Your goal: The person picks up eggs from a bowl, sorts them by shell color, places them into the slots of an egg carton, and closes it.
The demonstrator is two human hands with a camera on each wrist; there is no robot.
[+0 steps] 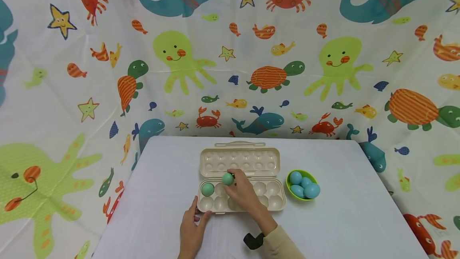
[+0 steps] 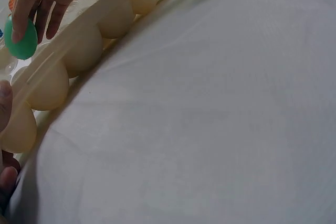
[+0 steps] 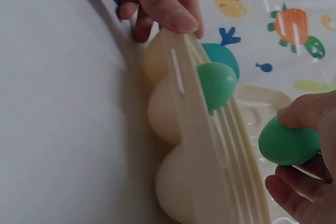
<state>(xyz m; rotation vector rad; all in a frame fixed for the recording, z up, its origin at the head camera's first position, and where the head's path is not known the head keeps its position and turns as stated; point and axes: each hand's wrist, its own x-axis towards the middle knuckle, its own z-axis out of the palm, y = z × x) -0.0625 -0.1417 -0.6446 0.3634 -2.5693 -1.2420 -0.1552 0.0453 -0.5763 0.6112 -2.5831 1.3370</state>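
My right hand [image 1: 246, 195] pinches a green egg [image 1: 228, 178] above the back row of an open beige egg carton [image 1: 239, 162]; the right wrist view shows this green egg [image 3: 289, 141] between thumb and fingers. Another green egg [image 1: 207, 189] sits in the back-left cup. At the carton's front left corner, my left hand [image 1: 193, 229] grips the edge, its thumb on the rim and its fingers around the left side. In the right wrist view the left thumb of that hand [image 3: 163, 3] presses on the carton rim [image 3: 181, 93].
A lime-green bowl [image 1: 300, 199] holding several blue eggs [image 1: 312, 190] stands just right of the carton. White cloth [image 1: 161, 179] covers the table. A curtain with printed sea animals [image 1: 230, 63] hangs behind and at the sides.
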